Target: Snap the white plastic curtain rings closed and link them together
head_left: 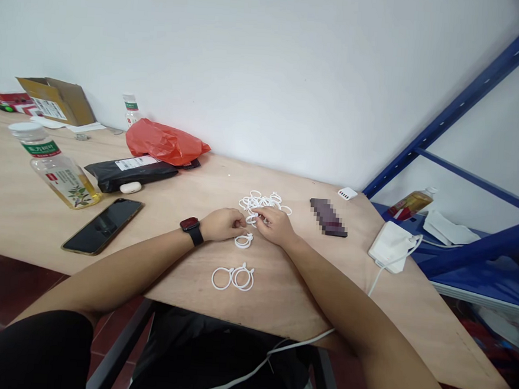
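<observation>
Left grip point(224, 224), right grip point(277, 225), whether holding unclear, white rings point(231, 279) near table's front edge point(233, 319)

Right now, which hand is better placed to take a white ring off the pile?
Probably the right hand: in view it overlaps the near edge of the white ring pile. The left hand sits farther left, short of the pile. Whether either grips a ring is unclear.

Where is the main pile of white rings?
In the head view, the main pile of white rings lies near centre, just beyond the left hand and right hand, left of the dark pixelated object.
</observation>
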Demonstrator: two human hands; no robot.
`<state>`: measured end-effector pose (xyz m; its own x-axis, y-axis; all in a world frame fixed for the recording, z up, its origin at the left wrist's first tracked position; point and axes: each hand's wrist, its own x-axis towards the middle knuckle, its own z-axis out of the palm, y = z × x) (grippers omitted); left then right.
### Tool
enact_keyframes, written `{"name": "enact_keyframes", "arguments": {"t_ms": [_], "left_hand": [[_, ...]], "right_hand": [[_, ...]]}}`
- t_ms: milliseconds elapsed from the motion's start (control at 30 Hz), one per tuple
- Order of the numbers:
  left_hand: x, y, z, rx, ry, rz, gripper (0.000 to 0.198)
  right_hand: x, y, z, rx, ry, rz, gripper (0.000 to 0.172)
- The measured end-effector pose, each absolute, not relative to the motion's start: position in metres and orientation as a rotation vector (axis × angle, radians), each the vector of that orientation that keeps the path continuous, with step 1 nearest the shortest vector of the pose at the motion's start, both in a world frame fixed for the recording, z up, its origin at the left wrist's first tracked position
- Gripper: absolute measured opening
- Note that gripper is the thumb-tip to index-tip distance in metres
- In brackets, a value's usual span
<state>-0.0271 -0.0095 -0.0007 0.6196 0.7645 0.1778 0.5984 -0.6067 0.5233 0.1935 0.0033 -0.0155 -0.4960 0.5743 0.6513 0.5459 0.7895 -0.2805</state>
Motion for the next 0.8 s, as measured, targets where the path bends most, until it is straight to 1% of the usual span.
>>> {"name": "enact_keyframes", "arguments": {"t_ms": [100,167,233,367,600,800], "left_hand": [[-0.0268,-0.0103,0.0005,2.389,1.149,0.688,0.039],[-0.0273,-0.0105,0.0015,2.354,1.121,0.817,0.039],[-0.0272,-0.0112,0.0021,2.341,1.042,0.874,0.036],[-0.0251,-0.0137,0.0027,2.355,0.925,0.809,0.026],[-0.0247,-0.0146,0.0029,2.346,0.896,0.809,0.022],[-0.0241,-0.0126,0.0009,2.414,0.868,0.809,0.02]], "right_hand": [[0.1932,0.003,-0.0156,-0.808,-2.207,0.059,0.026],[0.1922,0.0024,-0.0157,-0.798,-2.218,0.065,0.027],[0.1907,0.0015,-0.0156,-0.792,-2.229,0.072,0.027],[0.1884,0.0,-0.0151,-0.773,-2.237,0.084,0.026],[0.1903,0.0002,-0.0148,-0.738,-2.22,0.111,0.027],[0.1883,-0.0012,-0.0147,-0.778,-2.225,0.132,0.023]]}}
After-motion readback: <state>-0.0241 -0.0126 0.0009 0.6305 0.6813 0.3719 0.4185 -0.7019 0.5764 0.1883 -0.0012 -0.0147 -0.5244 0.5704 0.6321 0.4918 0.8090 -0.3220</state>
